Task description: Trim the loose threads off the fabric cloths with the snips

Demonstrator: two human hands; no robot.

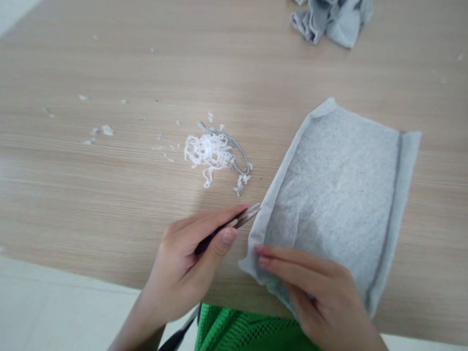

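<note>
My left hand (190, 258) is closed around a pair of thread snips (246, 214) with metal blades and a dark purple handle. The blade tips point at the left folded edge of a light grey cloth piece (340, 180), almost touching it. My right hand (318, 287) grips that cloth near its lower left corner, fingers on top and the thumb mostly hidden. Folded strips run along the cloth's left and right sides. Left of it lies a small heap of white thread (210, 151) with a grey cord (239, 148) curving over it.
A crumpled grey cloth bundle (334, 19) lies at the far edge of view. Lint scraps (107, 130) are scattered over the left of the wooden table (91, 204). Below the front edge are green mesh fabric (237, 331) and a dark rod-like thing (179, 336).
</note>
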